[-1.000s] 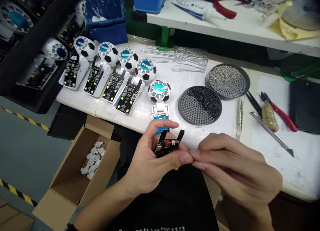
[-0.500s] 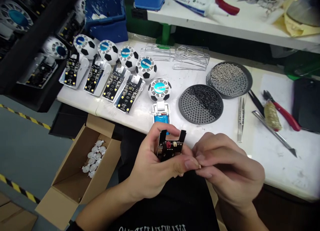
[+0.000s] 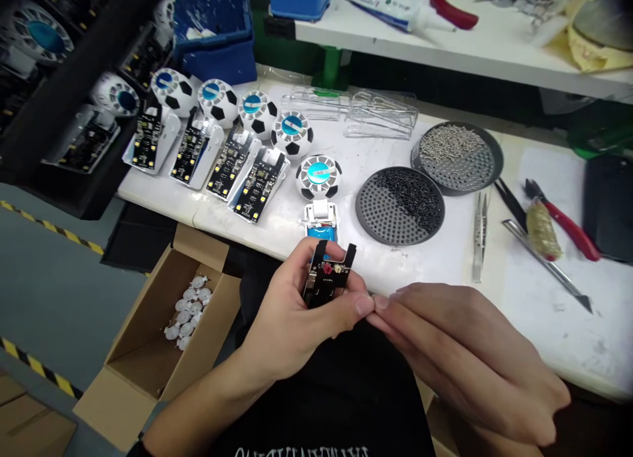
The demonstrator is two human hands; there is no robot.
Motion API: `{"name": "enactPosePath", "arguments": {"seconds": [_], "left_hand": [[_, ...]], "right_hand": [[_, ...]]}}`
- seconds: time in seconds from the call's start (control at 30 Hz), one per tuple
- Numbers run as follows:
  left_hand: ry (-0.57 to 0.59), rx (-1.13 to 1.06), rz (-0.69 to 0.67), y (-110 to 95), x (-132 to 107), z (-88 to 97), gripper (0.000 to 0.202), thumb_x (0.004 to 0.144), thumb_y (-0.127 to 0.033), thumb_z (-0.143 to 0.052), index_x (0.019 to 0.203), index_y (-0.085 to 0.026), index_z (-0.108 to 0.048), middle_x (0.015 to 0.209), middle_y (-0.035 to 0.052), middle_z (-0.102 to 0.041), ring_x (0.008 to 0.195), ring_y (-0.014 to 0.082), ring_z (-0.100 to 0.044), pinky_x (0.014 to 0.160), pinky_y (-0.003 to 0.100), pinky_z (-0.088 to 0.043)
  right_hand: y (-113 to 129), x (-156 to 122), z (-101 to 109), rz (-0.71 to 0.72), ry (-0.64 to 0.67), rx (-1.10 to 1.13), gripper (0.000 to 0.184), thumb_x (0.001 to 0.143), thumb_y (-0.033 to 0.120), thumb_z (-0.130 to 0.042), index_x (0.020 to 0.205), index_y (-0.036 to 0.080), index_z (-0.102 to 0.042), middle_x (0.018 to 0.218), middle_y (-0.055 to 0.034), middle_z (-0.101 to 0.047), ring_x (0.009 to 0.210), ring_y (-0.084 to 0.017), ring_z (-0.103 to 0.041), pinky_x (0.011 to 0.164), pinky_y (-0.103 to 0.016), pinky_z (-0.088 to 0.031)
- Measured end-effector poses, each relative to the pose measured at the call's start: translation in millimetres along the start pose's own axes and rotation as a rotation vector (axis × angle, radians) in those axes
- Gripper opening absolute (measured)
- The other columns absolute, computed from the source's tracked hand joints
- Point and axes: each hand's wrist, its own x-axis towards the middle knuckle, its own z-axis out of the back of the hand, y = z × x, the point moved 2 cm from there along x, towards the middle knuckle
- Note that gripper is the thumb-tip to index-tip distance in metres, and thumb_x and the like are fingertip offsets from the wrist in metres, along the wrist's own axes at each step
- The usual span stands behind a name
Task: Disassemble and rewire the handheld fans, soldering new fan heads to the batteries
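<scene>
Held in my left hand (image 3: 301, 318) is a black circuit board (image 3: 327, 272) with two prongs at its top and a red and a cream connector on its face. My right hand (image 3: 459, 345) has its fingers pressed together, the tips meeting my left thumb tip. Whatever they pinch is too small to make out. Just beyond the board lies an opened soccer-ball-patterned device (image 3: 319, 179), its blue battery (image 3: 321, 233) partly hidden by the board and my left fingers.
Several similar devices (image 3: 260, 180) with fitted boards line the table's left. Round trays hold black screws (image 3: 410, 193) and silver screws (image 3: 452, 144). Tweezers (image 3: 479, 239), a craft knife (image 3: 546, 266) and pliers (image 3: 564, 219) lie at right. A cardboard box (image 3: 148, 338) with white parts stands lower left.
My left hand and the board have shifted slightly left and up, the board tilting a little. My right hand has turned and straightened, its fingertips still at my left thumb.
</scene>
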Motion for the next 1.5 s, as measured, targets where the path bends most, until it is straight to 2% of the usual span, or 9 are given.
{"name": "enactPosePath", "arguments": {"seconds": [0.1, 0.27, 0.37, 0.53, 0.7, 0.9, 1.03, 1.23, 1.5], "left_hand": [[-0.014, 0.037, -0.022, -0.5, -1.6, -0.7, 0.036, 0.096, -0.013, -0.084, 0.115, -0.024, -0.055, 0.090, -0.0047, -0.071, 0.067, 0.0035, -0.056, 0.062, 0.014, -0.046], [-0.007, 0.152, -0.022, 2.5, -10.5, -6.2, 0.014, 0.108, -0.022, -0.067, 0.121, -0.022, -0.061, 0.102, 0.0003, -0.067, 0.070, 0.0050, -0.055, 0.065, 0.018, -0.048], [0.026, 0.150, -0.036, 5.4, -14.9, -8.0, 0.022, 0.113, -0.025, -0.059, 0.133, -0.024, -0.066, 0.101, 0.0018, -0.064, 0.072, 0.0073, -0.054, 0.066, 0.021, -0.048], [-0.001, 0.294, -0.068, 3.9, -16.6, -6.8, 0.039, 0.113, -0.025, -0.056, 0.150, -0.031, -0.067, 0.103, 0.0041, -0.063, 0.076, 0.0105, -0.053, 0.072, 0.025, -0.050], [0.015, 0.439, -0.166, 2.2, -16.4, -7.2, 0.042, 0.113, -0.026, -0.056, 0.152, -0.031, -0.067, 0.106, 0.0064, -0.061, 0.080, 0.0133, -0.055, 0.068, 0.025, -0.049], [0.050, 0.448, -0.176, 4.4, -14.8, -8.9, 0.043, 0.114, -0.024, -0.053, 0.154, -0.036, -0.065, 0.111, 0.0049, -0.060, 0.081, 0.0116, -0.054, 0.070, 0.023, -0.050], [0.048, 0.471, -0.189, 2.8, -13.7, -9.2, 0.043, 0.114, -0.024, -0.053, 0.154, -0.034, -0.065, 0.113, 0.0053, -0.062, 0.080, 0.0119, -0.054, 0.071, 0.024, -0.050], [0.051, 0.536, -0.183, 0.0, -13.8, -8.7, 0.044, 0.113, -0.024, -0.053, 0.156, -0.030, -0.064, 0.122, 0.0092, -0.067, 0.076, 0.0128, -0.052, 0.068, 0.026, -0.050], [0.057, 0.555, -0.203, 0.8, -14.0, -7.8, 0.046, 0.113, -0.024, -0.052, 0.157, -0.030, -0.063, 0.123, 0.0098, -0.069, 0.079, 0.0143, -0.057, 0.078, 0.029, -0.056]], "right_hand": [[-3.5, -3.6, -2.0, 0.035, 0.025, -0.001, 0.028, 0.089, -0.005, -0.083, 0.114, 0.007, -0.078, 0.108, -0.0109, -0.077, 0.095, -0.023, -0.074, 0.076, -0.036, -0.064], [-7.1, 1.7, -5.6, -0.036, -0.101, -0.026, 0.024, 0.088, -0.005, -0.083, 0.105, 0.010, -0.076, 0.097, -0.0084, -0.074, 0.083, -0.018, -0.071, 0.072, -0.034, -0.061], [-7.6, 5.3, -7.7, -0.046, -0.102, -0.038, 0.027, 0.088, -0.004, -0.083, 0.109, 0.012, -0.076, 0.098, -0.0084, -0.074, 0.083, -0.019, -0.071, 0.072, -0.034, -0.062], [-10.4, 2.7, -12.0, -0.045, -0.074, 0.012, 0.031, 0.090, -0.002, -0.082, 0.116, 0.015, -0.077, 0.104, -0.0084, -0.076, 0.088, -0.022, -0.073, 0.075, -0.037, -0.064], [-10.6, -1.3, -13.9, -0.054, -0.074, -0.009, 0.030, 0.092, 0.000, -0.082, 0.117, 0.014, -0.077, 0.105, -0.0085, -0.077, 0.090, -0.022, -0.073, 0.076, -0.037, -0.066], [-10.9, -2.8, -12.8, -0.039, -0.068, -0.030, 0.030, 0.088, -0.002, -0.084, 0.114, 0.011, -0.077, 0.105, -0.0088, -0.076, 0.089, -0.021, -0.073, 0.078, -0.034, -0.066], [-12.0, -2.6, -12.9, -0.030, -0.056, -0.029, 0.030, 0.087, -0.003, -0.084, 0.114, 0.009, -0.077, 0.105, -0.0097, -0.075, 0.090, -0.021, -0.073, 0.078, -0.035, -0.066], [-11.7, -4.0, -12.9, -0.058, -0.059, -0.042, 0.035, 0.089, -0.001, -0.084, 0.118, 0.015, -0.078, 0.106, -0.0075, -0.077, 0.089, -0.023, -0.073, 0.075, -0.038, -0.067], [-9.5, -2.9, -10.9, -0.036, -0.032, -0.022, 0.031, 0.089, -0.003, -0.083, 0.117, 0.008, -0.076, 0.109, -0.0110, -0.074, 0.093, -0.022, -0.072, 0.080, -0.037, -0.065]]}}
